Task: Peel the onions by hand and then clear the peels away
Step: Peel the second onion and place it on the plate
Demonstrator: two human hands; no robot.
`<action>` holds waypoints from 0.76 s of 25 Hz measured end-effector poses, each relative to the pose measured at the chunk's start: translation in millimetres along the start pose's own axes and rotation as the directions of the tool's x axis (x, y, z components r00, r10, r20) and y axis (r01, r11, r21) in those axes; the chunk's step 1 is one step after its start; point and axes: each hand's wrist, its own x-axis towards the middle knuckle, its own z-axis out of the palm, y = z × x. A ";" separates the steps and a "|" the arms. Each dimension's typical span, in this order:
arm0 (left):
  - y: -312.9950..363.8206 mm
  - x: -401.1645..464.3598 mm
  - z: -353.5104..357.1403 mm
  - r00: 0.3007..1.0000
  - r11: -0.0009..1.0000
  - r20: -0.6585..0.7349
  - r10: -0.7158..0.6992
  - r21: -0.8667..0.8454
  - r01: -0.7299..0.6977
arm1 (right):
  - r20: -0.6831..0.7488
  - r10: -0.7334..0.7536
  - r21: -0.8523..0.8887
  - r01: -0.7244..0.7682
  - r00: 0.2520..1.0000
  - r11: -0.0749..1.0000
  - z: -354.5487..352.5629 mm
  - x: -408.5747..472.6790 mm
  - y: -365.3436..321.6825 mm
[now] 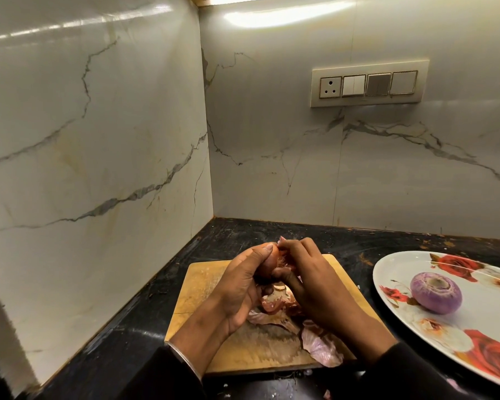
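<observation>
Above the wooden cutting board (202, 287), my left hand (240, 287) grips a brown-skinned onion (267, 262), fingers curled round it. My right hand (309, 281) pinches a strip of its papery skin at the top of the onion. Loose peels (321, 346) lie in a heap on the board beneath my hands, pinkish and brown. A peeled purple onion (436, 293) sits on the floral plate (393, 272) to the right.
The black countertop (122, 336) runs into a corner of marble walls close on the left and behind. A switch panel (368, 83) is on the back wall. Small peel scraps (326, 394) lie on the counter by the board's near edge.
</observation>
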 end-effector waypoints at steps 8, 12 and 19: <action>0.9 0.5 3.2 1.000 0.998 -0.011 0.005 0.065 -0.004 | -0.069 -0.052 0.034 0.055 0.996 0.998 -0.1 1.8 -1.1; 2.2 -0.8 5.2 1.000 0.999 -0.005 0.004 0.032 -0.004 | -0.098 0.055 0.290 -0.025 0.994 0.957 -1.9 3.3 -10.1; 2.6 -1.8 5.4 1.000 1.000 0.016 0.008 -0.030 -0.008 | 0.099 0.230 0.620 -0.241 0.968 0.747 -8.3 2.6 -21.2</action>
